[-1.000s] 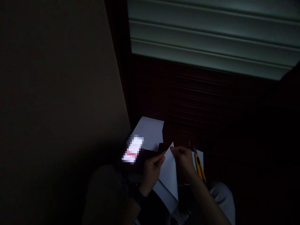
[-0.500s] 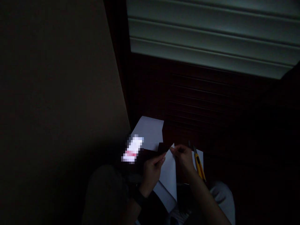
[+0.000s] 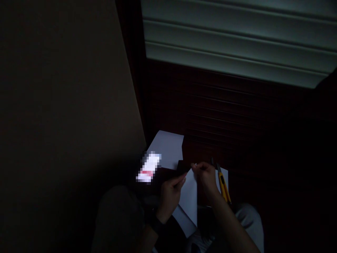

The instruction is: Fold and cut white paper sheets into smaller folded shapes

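A white sheet of paper (image 3: 190,196), folded over at a slant, is held up between my two hands. My left hand (image 3: 171,193), with a dark band on its wrist, pinches the paper's left edge between thumb and fingers. At the top corner my right hand (image 3: 206,175) pinches the tip of the sheet. Just right of that hand lies a yellow utility knife (image 3: 223,186), its blade pointing away from me, on another piece of white paper (image 3: 225,174).
A lit, pixelated screen (image 3: 149,168) glows left of my hands, beside a flat white sheet (image 3: 168,147). Pale horizontal slats (image 3: 223,42) stand behind, with a plain panel (image 3: 65,88) at left. My knees flank the work. The room is very dark.
My right thumb and fingers have shifted slightly up and over the paper's top corner, covering more of the tip. The sheet has tilted a little; my left hand stays almost still.
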Available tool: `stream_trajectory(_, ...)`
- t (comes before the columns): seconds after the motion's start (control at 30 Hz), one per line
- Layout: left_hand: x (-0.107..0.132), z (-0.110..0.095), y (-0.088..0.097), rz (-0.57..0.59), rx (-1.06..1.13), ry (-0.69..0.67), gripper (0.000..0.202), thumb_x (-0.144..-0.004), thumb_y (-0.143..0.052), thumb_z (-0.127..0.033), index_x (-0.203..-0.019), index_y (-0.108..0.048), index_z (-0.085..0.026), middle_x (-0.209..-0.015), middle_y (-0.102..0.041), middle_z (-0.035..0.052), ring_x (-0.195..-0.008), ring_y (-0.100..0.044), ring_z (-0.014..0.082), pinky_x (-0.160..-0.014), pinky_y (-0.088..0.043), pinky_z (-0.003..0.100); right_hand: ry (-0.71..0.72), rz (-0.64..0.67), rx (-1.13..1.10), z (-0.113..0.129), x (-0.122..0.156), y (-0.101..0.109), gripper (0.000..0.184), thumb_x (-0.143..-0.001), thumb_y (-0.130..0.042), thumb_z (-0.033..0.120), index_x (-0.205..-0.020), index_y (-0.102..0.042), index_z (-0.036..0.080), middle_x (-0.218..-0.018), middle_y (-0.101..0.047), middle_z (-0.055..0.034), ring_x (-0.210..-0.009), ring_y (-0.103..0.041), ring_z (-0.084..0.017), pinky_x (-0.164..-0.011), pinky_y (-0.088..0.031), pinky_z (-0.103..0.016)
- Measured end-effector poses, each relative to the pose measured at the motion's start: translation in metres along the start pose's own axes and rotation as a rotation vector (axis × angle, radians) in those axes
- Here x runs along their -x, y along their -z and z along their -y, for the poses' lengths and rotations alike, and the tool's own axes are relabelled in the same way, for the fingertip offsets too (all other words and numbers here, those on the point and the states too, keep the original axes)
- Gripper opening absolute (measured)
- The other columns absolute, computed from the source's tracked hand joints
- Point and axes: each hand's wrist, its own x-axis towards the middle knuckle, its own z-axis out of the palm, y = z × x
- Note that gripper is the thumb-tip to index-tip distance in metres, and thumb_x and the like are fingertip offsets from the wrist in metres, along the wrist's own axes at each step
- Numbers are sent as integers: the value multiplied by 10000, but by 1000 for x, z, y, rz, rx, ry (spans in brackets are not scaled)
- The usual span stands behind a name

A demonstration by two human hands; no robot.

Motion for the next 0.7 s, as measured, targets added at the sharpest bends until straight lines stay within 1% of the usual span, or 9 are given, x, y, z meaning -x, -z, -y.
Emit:
stream_trajectory(0.1, 1, 1, 0, 19, 17, 3, 260, -830, -536, -298, -1051, -657, -233, -1057, -671, 27, -972, -628, 202, -871, -500, 331, -12, -2, -39, 4, -1, 1, 296, -661, -681, 420, -553, -560, 172, -500, -505, 36, -461, -424, -98, -465, -319, -231)
stream_trajectory(0.17, 1, 3, -1, 20, 29, 6, 265, -832, -534, -298, -1058, -654, -228, -1061, -669, 30, -975, -627, 202, -875, -498, 333, 20, 10, -23, 8, -1, 1, 266, -678, -670, 417, -612, -599, 169, -551, -546, 25, -496, -452, -105, -492, -339, -233)
stream_trajectory(0.23, 2, 5, -1, 12, 34, 14, 266, -830, -537, -299, -1055, -655, -224, -1059, -669, 32, -976, -627, 203, -878, -497, 334, 47, 25, 20, 10, -3, 1, 252, -659, -691, 411, -672, -632, 166, -625, -597, 3, -550, -494, -121, -530, -364, -240)
stream_trajectory(0.3, 2, 5, -2, 9, 33, 20, 266, -825, -543, -299, -1053, -657, -223, -1060, -669, 33, -982, -624, 206, -881, -494, 334, 45, 24, 64, 9, -5, 1, 268, -637, -707, 415, -645, -626, 159, -609, -595, -2, -543, -495, -125, -526, -362, -243)
stream_trajectory(0.4, 2, 4, -2, 20, 28, 23, 267, -825, -541, -300, -1054, -657, -229, -1062, -668, 28, -985, -622, 206, -884, -489, 328, 19, 6, 64, 6, -7, 1, 311, -631, -707, 427, -553, -577, 154, -517, -539, 13, -476, -446, -109, -483, -331, -239)
stream_trajectory(0.5, 1, 2, -1, 31, 18, 28, 270, -829, -533, -308, -1057, -656, -233, -1061, -668, 23, -976, -626, 203, -876, -492, 317, 11, 9, 31, 4, -7, 2, 341, -700, -637, 466, -583, -596, 148, -540, -556, -1, -486, -456, -114, -478, -326, -236)
stream_trajectory(0.57, 0, 2, -1, 8, 4, 31, 272, -827, -535, -314, -1056, -657, -231, -1056, -671, 23, -974, -626, 202, -872, -493, 311, 18, 21, 42, 2, -3, 4, 350, -737, -595, 477, -626, -617, 146, -570, -570, -5, -512, -467, -119, -485, -326, -231)
stream_trajectory(0.7, -2, 7, 1, -48, -22, 43, 274, -827, -538, -320, -1058, -656, -232, -1049, -675, 23, -966, -628, 199, -863, -493, 301, 21, 54, 126, -8, 7, 7, 344, -720, -623, 457, -586, -606, 141, -545, -533, 10, -511, -433, -109, -482, -311, -222)
